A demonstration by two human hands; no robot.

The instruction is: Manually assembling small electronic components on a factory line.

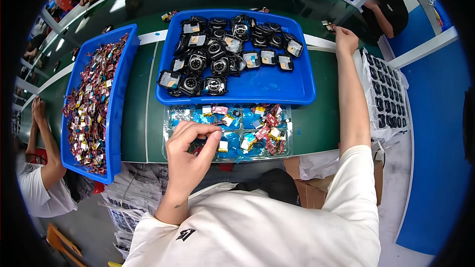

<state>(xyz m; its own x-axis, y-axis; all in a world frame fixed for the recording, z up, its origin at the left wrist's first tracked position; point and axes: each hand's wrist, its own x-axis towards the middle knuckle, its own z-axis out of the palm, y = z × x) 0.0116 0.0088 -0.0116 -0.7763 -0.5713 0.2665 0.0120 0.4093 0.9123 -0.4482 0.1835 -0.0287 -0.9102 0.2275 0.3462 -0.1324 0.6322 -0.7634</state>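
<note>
My left hand (192,151) hovers over a clear plastic tray (166,138), thumb and index finger pinched together. Whatever is between them, if anything, is too small to make out. Blue film and small electronic parts (273,133) in red, yellow and white lie in the tray's compartments. Far to the right, my right hand (348,41) is stretched out over the green belt, fingers closed, with a small electronic part (328,26) at the fingertips. Between my arms, behind the clear tray, a blue bin (277,86) holds many black smartwatch cases (216,49).
A long blue bin (116,133) heaped with small red parts stands at the left. White trays of black pieces (388,89) are stacked at the right. Small parts (168,16) lie on the green conveyor belt (123,7). Other people sit across the belt and at the far left.
</note>
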